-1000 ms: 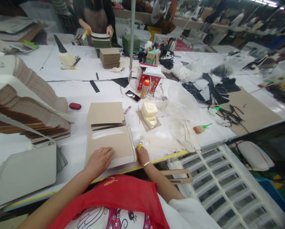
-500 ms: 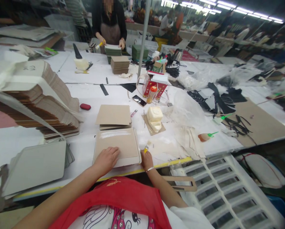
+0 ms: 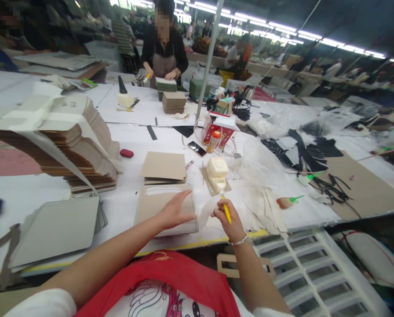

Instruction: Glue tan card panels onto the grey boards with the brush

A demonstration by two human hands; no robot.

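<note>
My left hand (image 3: 177, 211) is open over the right side of a tan board (image 3: 157, 204), thumb and fingers spread apart. White streaks run along that board's far edge, and a pale, slightly larger panel lies beneath it. My right hand (image 3: 228, 215) grips a yellow-handled brush (image 3: 226, 210). The brush's head is at the near edge of a cream-coloured glue container (image 3: 217, 169), which sits on a small piece of board. Just beyond the streaked board is a short stack of tan boards (image 3: 163, 165).
A strapped stack of brown boards (image 3: 94, 132) stands on the left, behind grey panels (image 3: 55, 224). Farther back are a phone (image 3: 197, 148), a red box (image 3: 217, 127) and a metal pole (image 3: 210, 57). Across the table a co-worker (image 3: 164, 48) holds a brush.
My right hand has moved right and forward, bringing the brush to the glue container. My left hand has shifted right across the board, its fingers now spread. The camera view has tilted up.
</note>
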